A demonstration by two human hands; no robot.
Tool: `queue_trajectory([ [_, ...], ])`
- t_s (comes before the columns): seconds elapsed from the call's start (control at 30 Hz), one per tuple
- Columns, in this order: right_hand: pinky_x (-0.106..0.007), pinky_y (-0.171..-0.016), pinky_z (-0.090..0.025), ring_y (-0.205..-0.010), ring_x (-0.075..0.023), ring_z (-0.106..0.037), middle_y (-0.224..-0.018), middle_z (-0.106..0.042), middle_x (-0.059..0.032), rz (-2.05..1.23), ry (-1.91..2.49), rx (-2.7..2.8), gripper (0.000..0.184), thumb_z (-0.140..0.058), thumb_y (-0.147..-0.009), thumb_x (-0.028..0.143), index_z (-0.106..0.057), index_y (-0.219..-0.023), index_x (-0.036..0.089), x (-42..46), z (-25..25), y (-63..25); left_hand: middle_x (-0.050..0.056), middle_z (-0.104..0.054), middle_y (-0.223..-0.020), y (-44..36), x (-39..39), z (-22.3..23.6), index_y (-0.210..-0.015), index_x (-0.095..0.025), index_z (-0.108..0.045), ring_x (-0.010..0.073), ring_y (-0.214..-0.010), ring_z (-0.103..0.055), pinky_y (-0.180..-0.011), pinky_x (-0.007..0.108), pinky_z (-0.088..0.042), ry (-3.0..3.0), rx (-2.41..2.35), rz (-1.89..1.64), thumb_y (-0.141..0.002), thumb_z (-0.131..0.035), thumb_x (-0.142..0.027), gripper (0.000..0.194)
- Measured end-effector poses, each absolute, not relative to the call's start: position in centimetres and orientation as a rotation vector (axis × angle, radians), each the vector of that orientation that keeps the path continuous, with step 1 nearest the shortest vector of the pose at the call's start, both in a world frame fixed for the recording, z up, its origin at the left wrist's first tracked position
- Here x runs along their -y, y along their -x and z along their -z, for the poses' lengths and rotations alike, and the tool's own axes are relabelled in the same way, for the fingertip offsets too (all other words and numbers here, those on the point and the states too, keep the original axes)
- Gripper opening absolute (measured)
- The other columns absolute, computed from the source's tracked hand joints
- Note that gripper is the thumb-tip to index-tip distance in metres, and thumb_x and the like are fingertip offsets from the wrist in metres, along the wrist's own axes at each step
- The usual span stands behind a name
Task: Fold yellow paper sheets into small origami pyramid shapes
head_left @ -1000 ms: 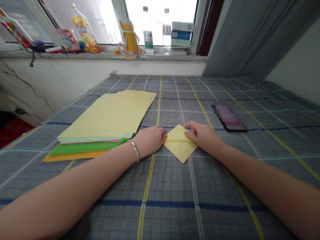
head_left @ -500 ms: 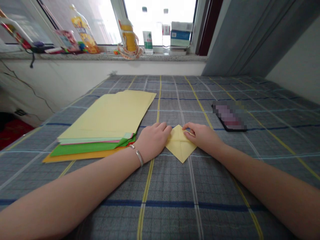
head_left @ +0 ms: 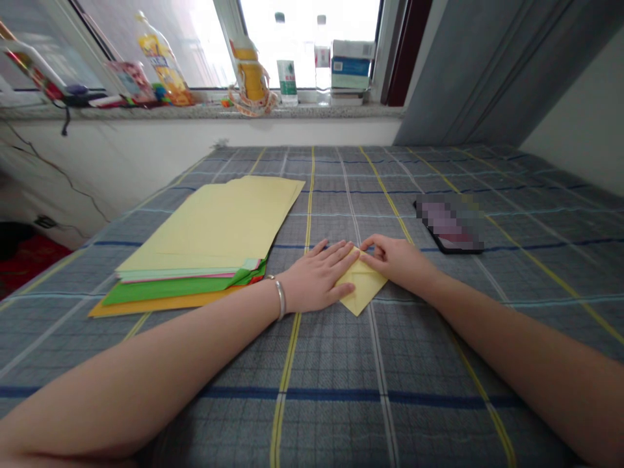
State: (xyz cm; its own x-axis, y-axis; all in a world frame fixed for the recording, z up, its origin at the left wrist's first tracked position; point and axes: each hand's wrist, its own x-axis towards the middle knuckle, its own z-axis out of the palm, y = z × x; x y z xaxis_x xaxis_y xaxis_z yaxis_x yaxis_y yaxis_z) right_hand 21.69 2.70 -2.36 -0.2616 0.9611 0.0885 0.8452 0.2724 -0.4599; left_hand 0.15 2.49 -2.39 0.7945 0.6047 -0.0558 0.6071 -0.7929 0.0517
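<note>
Dead center on my feed, a folded yellow paper [head_left: 363, 283] sits point-down on the plaid sheet [head_left: 331, 364]. Left hand [head_left: 316, 276] is flat and wide open, fingers spread over the paper's left edge, silver bangle [head_left: 280, 298] on the wrist. Right hand [head_left: 397, 260] is narrow, fingertips pinched on the upper right edge. Just left sits a paper stack [head_left: 209, 227], yellow on top; a pixelated phone [head_left: 451, 224] lies right. Bottles [head_left: 286, 65] line the windowsill [head_left: 205, 110] beyond.
</note>
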Motion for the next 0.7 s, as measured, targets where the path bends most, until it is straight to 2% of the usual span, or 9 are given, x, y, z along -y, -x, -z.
queue_trajectory([
  [0.23, -0.025, -0.052, -0.036, -0.058, -0.0128, -0.053, -0.066, -0.061, -0.0004, -0.881, 1.71, 2.158, 0.022, -0.065, -0.076, 0.042, -0.065, -0.076, 0.02, -3.5, 1.7, -24.7, 0.013, -0.015, -0.158, -0.2, -2.2, 2.3, -0.152, -0.018, -0.015, 0.0255, -0.147, -0.012, -0.118, 0.044, -0.008, -2.905, -0.966, -0.001, -0.095, -0.028, -0.06, 0.072],
  [0.33, -0.025, -0.044, -0.031, -0.048, -0.0107, -0.045, -0.056, -0.054, 0.0018, -1.061, 1.807, 2.149, 0.025, -0.064, -0.075, 0.046, -0.066, -0.074, 0.02, -3.6, 1.2, -25.4, 0.012, -0.014, -0.158, -0.2, -2.2, 2.3, -0.152, -0.025, -0.015, 0.0279, -0.146, -0.014, -0.118, 0.047, -0.01, -2.911, -0.941, -0.02, -0.093, -0.031, -0.063, 0.071],
  [0.43, -0.024, -0.04, -0.025, -0.04, -0.0091, -0.038, -0.048, -0.045, 0.0049, -1.222, 1.86, 2.11, 0.027, -0.061, -0.076, 0.047, -0.066, -0.075, 0.021, -3.7, 0.9, -25.6, 0.011, -0.014, -0.159, -0.2, -2.2, 2.3, -0.151, -0.026, -0.018, 0.028, -0.146, -0.015, -0.118, 0.047, -0.011, -2.908, -0.951, -0.018, -0.093, -0.032, -0.062, 0.07],
  [0.57, -0.024, -0.039, -0.028, -0.038, -0.0085, -0.039, -0.046, -0.046, 0.0033, -1.209, 1.892, 2.111, 0.039, -0.057, -0.078, 0.054, -0.055, -0.059, 0.021, -4.0, 1.0, -25.5, 0.013, -0.014, -0.158, -0.3, -2.1, 2.3, -0.152, -0.025, -0.018, 0.0283, -0.146, -0.014, -0.118, 0.048, -0.012, -2.901, -0.961, -0.004, -0.094, -0.032, -0.061, 0.07],
  [0.7, -0.025, -0.039, -0.031, -0.037, -0.0093, -0.042, -0.048, -0.052, 0.0016, -1.117, 1.928, 2.173, 0.042, -0.059, -0.075, 0.058, -0.055, -0.058, 0.02, -4.3, 1.4, -25.3, 0.013, -0.014, -0.158, -0.3, -2.1, 2.1, -0.152, -0.027, -0.018, 0.0287, -0.146, -0.014, -0.117, 0.049, -0.013, -2.895, -0.952, -0.016, -0.094, -0.033, -0.06, 0.069],
])
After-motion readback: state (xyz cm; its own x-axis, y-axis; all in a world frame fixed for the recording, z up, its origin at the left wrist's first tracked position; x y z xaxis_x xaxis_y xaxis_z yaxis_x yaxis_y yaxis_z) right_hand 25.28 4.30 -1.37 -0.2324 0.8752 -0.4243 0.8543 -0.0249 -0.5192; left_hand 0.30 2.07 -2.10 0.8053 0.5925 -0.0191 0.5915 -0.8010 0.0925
